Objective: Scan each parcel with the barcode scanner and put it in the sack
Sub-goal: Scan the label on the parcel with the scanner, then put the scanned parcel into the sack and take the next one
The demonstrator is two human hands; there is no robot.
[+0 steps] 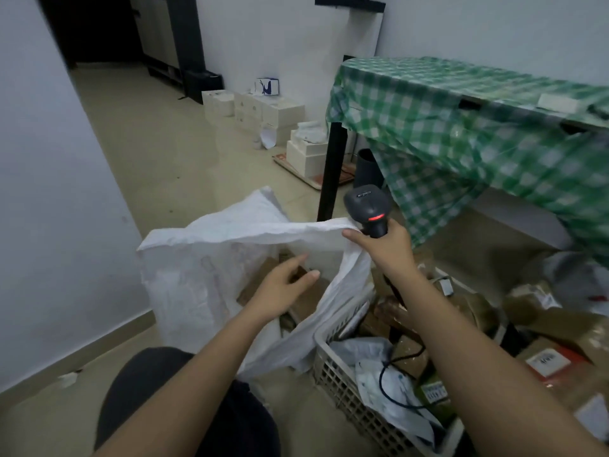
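- The right hand (pixel 384 245) is wrapped round the handle of the dark barcode scanner (pixel 367 209), whose head points up and away with a red light glowing on its back; the thumb of that same hand also pins the white rim of the sack against the handle.
- The sack (pixel 204 258), a white woven one, stands open on the floor just left of the basket, its mouth held up on the right side by that grip.
- The left hand (pixel 283 285) hovers over the sack's mouth, fingers relaxed and spread, holding nothing.
- Down inside the sack brown cardboard parcels (pixel 260 278) show beneath the left hand.
- A pale plastic basket (pixel 333 367) with a lattice wall sits to the right, touching the sack; it holds white plastic mailers (pixel 375 374) and brown boxes, with the scanner's black cable (pixel 385 380) looping across them.
- More brown, tape-wrapped parcels (pixel 543 324) are heaped on the floor at the far right.
- Behind, a surface draped in a green checked cloth (pixel 445 127) has a small white box (pixel 560 102) on top.
- White boxes (pixel 263 112) are stacked along the far wall.
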